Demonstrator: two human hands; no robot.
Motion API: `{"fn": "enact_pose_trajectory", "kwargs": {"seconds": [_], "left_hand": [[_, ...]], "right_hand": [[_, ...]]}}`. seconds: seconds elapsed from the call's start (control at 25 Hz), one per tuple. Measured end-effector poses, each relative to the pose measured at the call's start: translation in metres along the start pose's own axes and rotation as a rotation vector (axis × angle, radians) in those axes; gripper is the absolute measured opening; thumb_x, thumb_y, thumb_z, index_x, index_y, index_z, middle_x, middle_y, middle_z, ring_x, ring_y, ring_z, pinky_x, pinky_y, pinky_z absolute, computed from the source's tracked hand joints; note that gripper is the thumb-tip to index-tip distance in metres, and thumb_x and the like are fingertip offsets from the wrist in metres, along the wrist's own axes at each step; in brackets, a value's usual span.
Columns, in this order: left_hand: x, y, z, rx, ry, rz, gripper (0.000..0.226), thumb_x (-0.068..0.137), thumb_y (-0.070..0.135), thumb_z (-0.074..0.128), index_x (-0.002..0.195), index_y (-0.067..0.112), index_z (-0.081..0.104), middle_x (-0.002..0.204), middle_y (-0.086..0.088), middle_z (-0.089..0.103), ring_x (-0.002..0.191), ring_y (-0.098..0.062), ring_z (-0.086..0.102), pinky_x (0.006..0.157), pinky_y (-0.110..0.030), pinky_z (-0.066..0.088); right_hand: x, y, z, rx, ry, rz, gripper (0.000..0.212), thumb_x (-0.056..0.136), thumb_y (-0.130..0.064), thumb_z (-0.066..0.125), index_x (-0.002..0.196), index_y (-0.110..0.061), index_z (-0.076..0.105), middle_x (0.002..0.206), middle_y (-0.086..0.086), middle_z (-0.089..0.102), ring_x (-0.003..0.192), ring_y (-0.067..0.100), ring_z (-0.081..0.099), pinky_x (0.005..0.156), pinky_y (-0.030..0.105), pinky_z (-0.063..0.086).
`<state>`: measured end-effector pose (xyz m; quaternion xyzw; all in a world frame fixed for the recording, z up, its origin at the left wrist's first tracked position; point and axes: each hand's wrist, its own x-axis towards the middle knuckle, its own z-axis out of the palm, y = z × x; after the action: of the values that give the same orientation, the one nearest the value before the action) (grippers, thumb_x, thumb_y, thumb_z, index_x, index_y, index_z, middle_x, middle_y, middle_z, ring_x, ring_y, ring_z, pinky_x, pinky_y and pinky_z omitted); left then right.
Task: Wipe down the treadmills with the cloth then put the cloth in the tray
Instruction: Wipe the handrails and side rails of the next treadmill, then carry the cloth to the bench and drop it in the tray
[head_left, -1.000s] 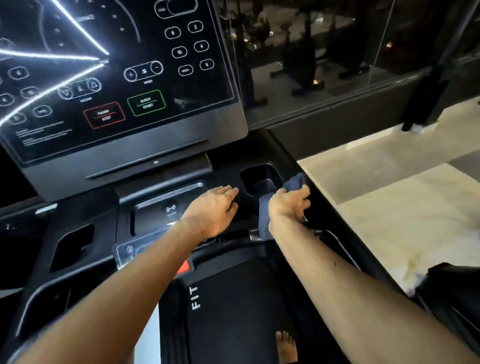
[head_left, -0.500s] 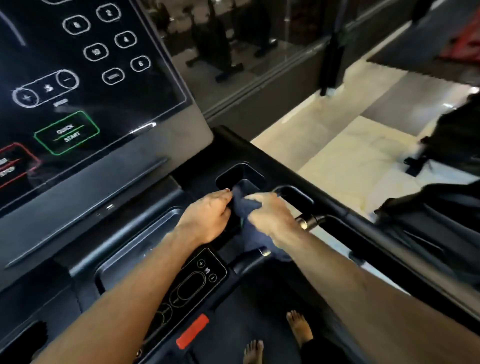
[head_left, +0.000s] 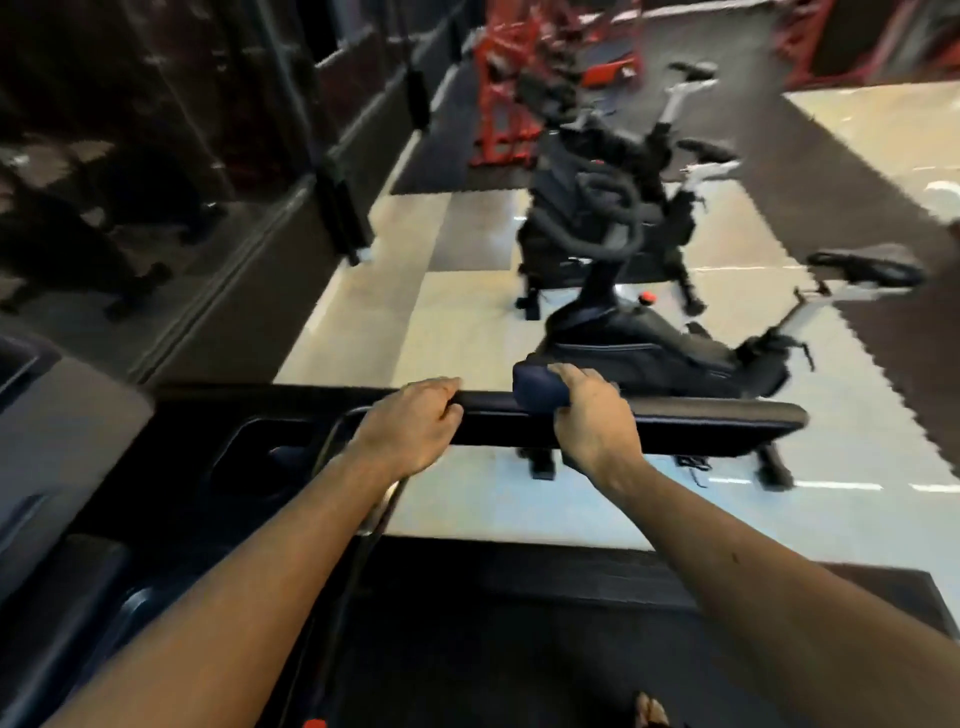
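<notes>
Your left hand (head_left: 410, 431): fingers curled over the treadmill's side rail (head_left: 701, 423) | your right hand (head_left: 592, 421): gripping the dark blue cloth (head_left: 537, 389), bunched on the rail's top edge just right of the left hand | beyond: exercise bikes (head_left: 649, 353), blurred.

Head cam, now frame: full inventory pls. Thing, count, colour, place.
cloth: 1, dark blue, draped on the handrail under the right hand
handrail: 1, black, running across mid-frame
console: 1, grey, left edge, partly cut off
recess: 1, black, in the treadmill top left of the left hand
belt: 1, black, bottom of frame
exercise bikes: at least 2, black, on the floor beyond the handrail, blurred
red frames: count unclear, red, far top
floor: pale tiles with dark mats
foot: 1, bare, bottom edge
left hand: grips the handrail
right hand: holds the cloth against the handrail
</notes>
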<state>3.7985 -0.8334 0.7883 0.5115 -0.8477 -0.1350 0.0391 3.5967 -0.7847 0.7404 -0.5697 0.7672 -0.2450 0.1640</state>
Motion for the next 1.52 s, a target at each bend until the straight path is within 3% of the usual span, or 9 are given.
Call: {"fn": "enact_pose_trajectory", "kwargs": {"seconds": [0.2, 0.4, 0.52, 0.72, 0.92, 1.24, 1.4, 1.52], "left_hand": [[0.071, 0.147, 0.035, 0.038, -0.102, 0.298, 0.047, 0.1, 0.033, 0.04, 0.146, 0.025, 0.041, 0.15, 0.004, 0.044, 0.135, -0.019, 0.042, 0.107, -0.033, 0.036], [0.113, 0.321, 0.087, 0.093, -0.214, 0.531, 0.048, 0.098, 0.037, 0.042, 0.146, 0.029, 0.041, 0.147, 0.004, 0.047, 0.132, -0.021, 0.046, 0.105, -0.034, 0.038], [0.126, 0.435, 0.124, 0.116, -0.288, 0.668, 0.047, 0.098, 0.039, 0.043, 0.144, 0.029, 0.043, 0.143, 0.001, 0.052, 0.128, -0.023, 0.05, 0.103, -0.037, 0.039], [0.131, 0.605, 0.177, 0.094, -0.38, 0.883, 0.048, 0.098, 0.041, 0.043, 0.144, 0.03, 0.042, 0.142, 0.001, 0.054, 0.127, -0.022, 0.051, 0.105, -0.038, 0.04], [0.137, 0.759, 0.225, 0.124, -0.42, 1.11, 0.049, 0.1, 0.042, 0.042, 0.146, 0.026, 0.04, 0.148, 0.002, 0.047, 0.131, -0.022, 0.048, 0.108, -0.038, 0.037], [0.204, 1.008, 0.297, 0.116, -0.487, 1.356, 0.051, 0.099, 0.041, 0.042, 0.147, 0.024, 0.038, 0.15, 0.004, 0.044, 0.134, -0.02, 0.045, 0.112, -0.037, 0.035], [0.23, 1.123, 0.313, 0.141, -0.486, 1.442, 0.051, 0.098, 0.041, 0.044, 0.146, 0.025, 0.04, 0.147, 0.002, 0.048, 0.132, -0.022, 0.048, 0.11, -0.04, 0.038], [0.239, 1.197, 0.324, 0.164, -0.47, 1.494, 0.05, 0.096, 0.042, 0.045, 0.145, 0.028, 0.041, 0.144, 0.002, 0.051, 0.129, -0.023, 0.051, 0.107, -0.04, 0.04]], "right_hand": [[-0.033, 0.132, -0.101, 0.042, 0.21, 0.262, 0.053, 0.085, -0.01, 0.052, 0.136, -0.022, 0.051, 0.129, 0.009, 0.057, 0.106, 0.036, 0.06, 0.089, 0.048, 0.053], [-0.099, 0.276, -0.204, 0.111, 0.322, 0.555, 0.041, 0.079, -0.01, 0.049, 0.115, -0.026, 0.057, 0.096, 0.005, 0.069, 0.079, 0.027, 0.067, 0.073, 0.044, 0.059], [-0.147, 0.365, -0.267, 0.077, 0.37, 0.677, 0.044, 0.076, -0.008, 0.048, 0.113, -0.027, 0.062, 0.088, 0.003, 0.071, 0.077, 0.025, 0.068, 0.07, 0.041, 0.059], [-0.223, 0.484, -0.349, 0.056, 0.478, 0.865, 0.044, 0.081, -0.008, 0.046, 0.118, -0.029, 0.059, 0.095, 0.009, 0.069, 0.081, 0.036, 0.068, 0.071, 0.047, 0.059], [-0.278, 0.576, -0.411, 0.007, 0.586, 1.037, 0.044, 0.089, -0.004, 0.051, 0.125, -0.028, 0.058, 0.108, 0.007, 0.066, 0.084, 0.029, 0.068, 0.077, 0.047, 0.06], [-0.285, 0.731, -0.524, -0.024, 0.748, 1.215, 0.046, 0.094, -0.002, 0.051, 0.134, -0.024, 0.056, 0.119, 0.008, 0.063, 0.097, 0.026, 0.064, 0.088, 0.044, 0.057], [-0.282, 0.791, -0.591, -0.105, 0.807, 1.29, 0.049, 0.09, 0.0, 0.048, 0.133, -0.023, 0.057, 0.123, 0.008, 0.062, 0.105, 0.029, 0.061, 0.089, 0.04, 0.051], [-0.287, 0.838, -0.634, -0.122, 0.841, 1.331, 0.049, 0.09, -0.001, 0.047, 0.131, -0.025, 0.057, 0.119, 0.006, 0.062, 0.101, 0.026, 0.061, 0.081, 0.036, 0.05]]}}
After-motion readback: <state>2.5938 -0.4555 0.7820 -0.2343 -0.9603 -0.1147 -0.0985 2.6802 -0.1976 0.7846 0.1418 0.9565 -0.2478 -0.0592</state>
